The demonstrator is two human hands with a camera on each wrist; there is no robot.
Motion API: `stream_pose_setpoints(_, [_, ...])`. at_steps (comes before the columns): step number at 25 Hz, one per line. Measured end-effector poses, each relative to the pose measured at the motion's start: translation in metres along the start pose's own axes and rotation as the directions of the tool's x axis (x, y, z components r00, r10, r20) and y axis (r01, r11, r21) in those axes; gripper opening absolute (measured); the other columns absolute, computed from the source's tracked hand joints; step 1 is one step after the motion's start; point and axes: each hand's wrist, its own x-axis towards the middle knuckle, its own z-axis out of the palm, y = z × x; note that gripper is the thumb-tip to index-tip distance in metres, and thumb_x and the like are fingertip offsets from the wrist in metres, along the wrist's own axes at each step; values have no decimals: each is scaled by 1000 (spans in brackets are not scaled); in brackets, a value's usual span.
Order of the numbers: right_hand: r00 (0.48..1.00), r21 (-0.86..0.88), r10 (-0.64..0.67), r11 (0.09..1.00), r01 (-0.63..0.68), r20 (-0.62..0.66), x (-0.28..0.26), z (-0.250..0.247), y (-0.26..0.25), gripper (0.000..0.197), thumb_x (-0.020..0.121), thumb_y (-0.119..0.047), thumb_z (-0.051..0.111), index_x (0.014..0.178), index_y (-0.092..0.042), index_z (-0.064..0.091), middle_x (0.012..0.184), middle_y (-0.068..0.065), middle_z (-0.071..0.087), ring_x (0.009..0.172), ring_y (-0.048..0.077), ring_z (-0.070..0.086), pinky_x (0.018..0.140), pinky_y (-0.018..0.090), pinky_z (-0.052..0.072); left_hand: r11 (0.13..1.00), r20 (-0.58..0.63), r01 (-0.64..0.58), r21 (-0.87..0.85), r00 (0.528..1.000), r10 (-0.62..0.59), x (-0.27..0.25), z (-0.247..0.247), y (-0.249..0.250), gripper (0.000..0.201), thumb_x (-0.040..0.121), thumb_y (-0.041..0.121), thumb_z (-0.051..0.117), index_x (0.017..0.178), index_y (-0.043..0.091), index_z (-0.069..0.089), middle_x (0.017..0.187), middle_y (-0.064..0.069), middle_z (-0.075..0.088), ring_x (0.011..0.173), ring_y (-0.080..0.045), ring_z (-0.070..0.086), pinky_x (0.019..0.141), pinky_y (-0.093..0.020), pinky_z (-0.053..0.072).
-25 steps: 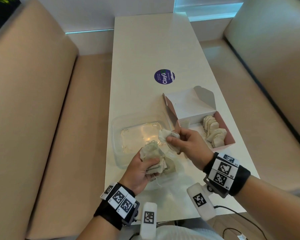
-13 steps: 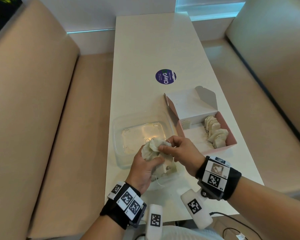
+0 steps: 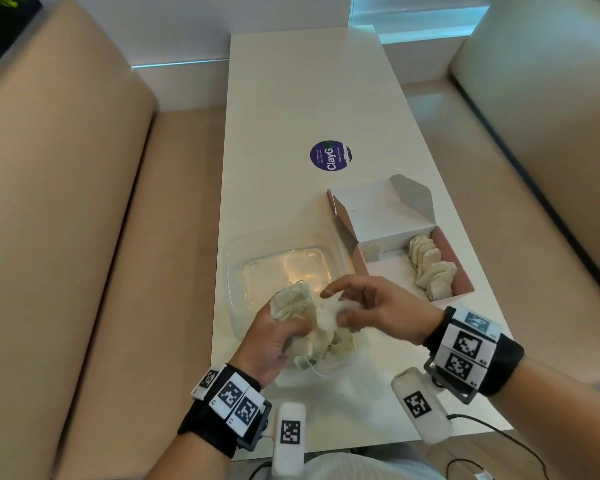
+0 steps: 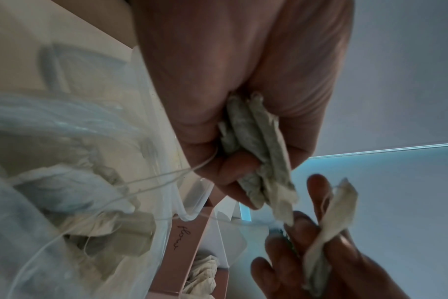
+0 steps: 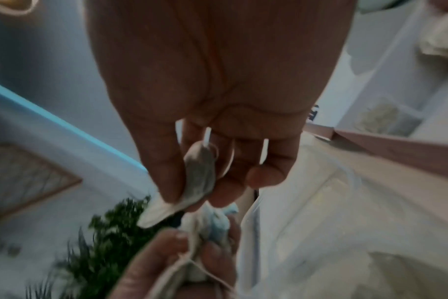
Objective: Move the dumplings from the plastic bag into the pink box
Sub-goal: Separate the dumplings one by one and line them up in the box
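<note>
Since a moment ago my right hand (image 3: pixel 378 311) has swung back from the box side to meet my left hand (image 3: pixel 274 341) just below the middle of the head view, over the near rim of the clear plastic container (image 3: pixel 284 268). Between my right thumb and fingers I pinch one pale dumpling (image 5: pixel 192 186), a flat, limp piece; the other fingers are loosely spread. My left hand is curled tight round a bunch of dumplings (image 4: pixel 258 153), with thin strings trailing from it. Under and beside that fist lies the crumpled plastic bag (image 3: pixel 326 348), more pieces showing through it, on the near part of the table.

Right of centre sits the pink box (image 3: pixel 447 258), lid folded back toward the top of the frame, touching or just beside the clear container; I cannot tell which. A row of dumplings (image 3: pixel 430 268) stands on edge along its right wall, and one small piece sits at its far left corner.

The white table (image 3: pixel 291 116) runs up the middle of the view, with a round purple sticker (image 3: pixel 330 155) above the box. Beige padded benches (image 3: pixel 66 237) flank it on both sides, and a pale wall with a strip of blue-lit glass closes the top. The right wrist view shows green foliage at lower left, blurred.
</note>
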Motion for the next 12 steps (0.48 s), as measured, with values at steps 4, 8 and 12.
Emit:
stream_pose_setpoints(4, [996, -424, -3, 905, 38, 85, 8, 6, 7, 30, 82, -16, 69, 109, -26, 63, 92, 1, 67, 76, 13, 62, 74, 24, 52, 999, 111, 8, 34, 994, -12, -1, 5, 2, 54, 70, -7, 71, 120, -6, 52, 111, -32, 60, 99, -43, 62, 84, -52, 50])
stream_pose_setpoints(8, [996, -505, -88, 861, 64, -25, 11, 5, 13, 15, 82, -19, 69, 81, -28, 57, 73, -7, 61, 64, 0, 54, 63, 13, 42, 998, 56, 5, -59, 998, -1, -4, 4, 5, 44, 69, -3, 67, 113, 1, 60, 105, -25, 66, 94, -38, 66, 77, -44, 57])
stream_pose_setpoints(12, [983, -595, -181, 792, 139, -11, 10, 0, 21, 16, 79, -29, 71, 87, -17, 66, 90, -7, 61, 86, 11, 56, 79, 24, 45, 1000, -24, -5, 17, 1000, 5, 2, -2, 3, 51, 68, -5, 67, 118, 0, 56, 110, -28, 65, 97, -39, 66, 84, -46, 55])
